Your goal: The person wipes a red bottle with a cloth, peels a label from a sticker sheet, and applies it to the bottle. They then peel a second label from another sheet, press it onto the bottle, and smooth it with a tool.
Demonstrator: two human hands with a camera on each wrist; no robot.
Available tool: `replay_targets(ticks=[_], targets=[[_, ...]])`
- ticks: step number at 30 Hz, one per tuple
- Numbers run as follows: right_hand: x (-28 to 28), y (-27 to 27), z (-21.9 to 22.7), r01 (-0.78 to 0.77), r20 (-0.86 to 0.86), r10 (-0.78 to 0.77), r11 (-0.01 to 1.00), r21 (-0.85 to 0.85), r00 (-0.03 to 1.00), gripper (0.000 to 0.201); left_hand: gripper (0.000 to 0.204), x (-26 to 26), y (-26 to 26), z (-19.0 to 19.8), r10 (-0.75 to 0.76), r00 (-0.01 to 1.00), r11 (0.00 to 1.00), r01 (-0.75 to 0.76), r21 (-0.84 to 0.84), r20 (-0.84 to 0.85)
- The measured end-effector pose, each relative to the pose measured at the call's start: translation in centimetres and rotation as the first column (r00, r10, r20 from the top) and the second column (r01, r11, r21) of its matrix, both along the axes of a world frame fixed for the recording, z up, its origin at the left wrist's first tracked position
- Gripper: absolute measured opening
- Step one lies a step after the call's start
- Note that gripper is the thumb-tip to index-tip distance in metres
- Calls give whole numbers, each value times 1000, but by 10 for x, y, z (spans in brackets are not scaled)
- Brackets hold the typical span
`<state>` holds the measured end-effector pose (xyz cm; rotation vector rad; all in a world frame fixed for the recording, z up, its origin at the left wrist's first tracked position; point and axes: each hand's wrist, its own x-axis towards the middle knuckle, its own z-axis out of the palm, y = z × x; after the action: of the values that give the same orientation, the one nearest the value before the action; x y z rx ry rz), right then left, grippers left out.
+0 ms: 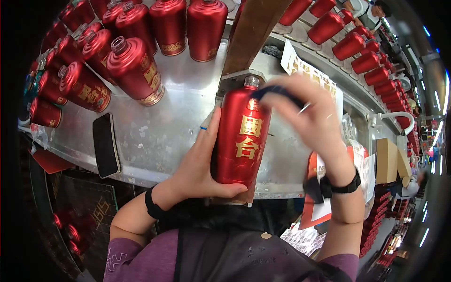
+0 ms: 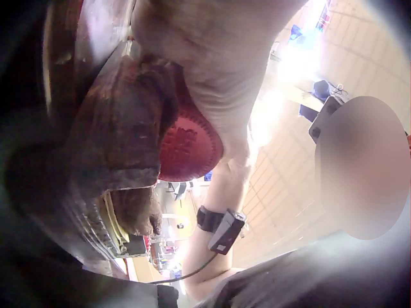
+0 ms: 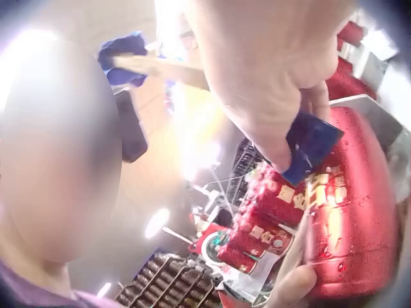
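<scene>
Here the left hand (image 1: 199,164) fingers clasp the red bottle (image 1: 242,138); right hand (image 1: 310,117) fingers pinch a blue cloth (image 1: 277,94).

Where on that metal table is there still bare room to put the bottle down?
The metal table is bare between the black phone and the red bottle that the left hand grips. The far left is crowded with lying bottles. The right hand pinches a blue cloth.

bright overhead glare | fisheye-warped dark edges | wrist views blurred
</scene>
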<state>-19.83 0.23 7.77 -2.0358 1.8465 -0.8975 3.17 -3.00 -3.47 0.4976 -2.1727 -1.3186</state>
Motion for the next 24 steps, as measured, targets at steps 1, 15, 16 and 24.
replay_targets(ticks=[1, 15, 16, 24], targets=[[-9, -7, 7, 136, -140, -142, 989, -55, 980, 19, 139, 0, 0, 1, 8, 1000, 1000, -7, -10, 16], [32, 41, -13, -279, -22, 278, 957, -83, 960, 25, 139, -1, 1, -3, 5, 1000, 1000, -5, -7, 6], [16, 30, -16, -139, 77, 144, 988, -62, 987, 27, 139, 0, 1, -3, 12, 1000, 999, -11, -49, 6], [30, 46, -8, -205, -33, 204, 977, -56, 979, 24, 140, -1, 2, -5, 40, 999, 999, -40, -7, -16]])
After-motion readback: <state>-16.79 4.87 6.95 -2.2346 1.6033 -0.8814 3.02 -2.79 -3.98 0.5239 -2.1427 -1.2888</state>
